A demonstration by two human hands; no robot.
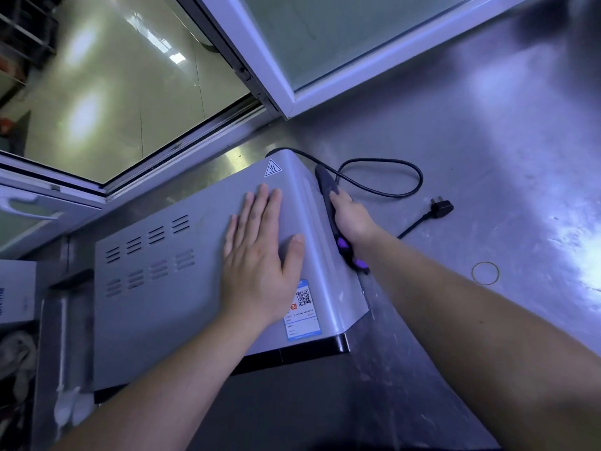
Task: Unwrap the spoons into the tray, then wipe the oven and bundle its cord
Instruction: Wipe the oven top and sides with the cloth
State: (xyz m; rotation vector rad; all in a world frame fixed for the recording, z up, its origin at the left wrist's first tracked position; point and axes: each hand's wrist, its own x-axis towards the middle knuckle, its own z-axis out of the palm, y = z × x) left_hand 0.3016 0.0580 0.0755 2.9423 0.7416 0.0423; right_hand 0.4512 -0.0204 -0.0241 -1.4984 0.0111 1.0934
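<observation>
A grey oven [182, 288] with vent slots and a QR label stands on the steel counter. My left hand [260, 252] lies flat on its top, fingers spread. My right hand [353, 216] presses a dark grey cloth [327, 187] with purple marks against the oven's right side wall. The oven's black cord [390, 164] loops on the counter behind the oven, and its plug [440, 208] lies to the right. A rubber band [485, 272] rests on the counter beside my right forearm. White plastic spoons [70, 408] lie in a metal tray [48, 353] at the lower left.
The steel counter [487, 141] stretches to the right and back. A white-framed sliding window [276, 83] stands open behind the oven. A white box [16, 291] sits at the far left, with a crumpled rag [16, 356] below it.
</observation>
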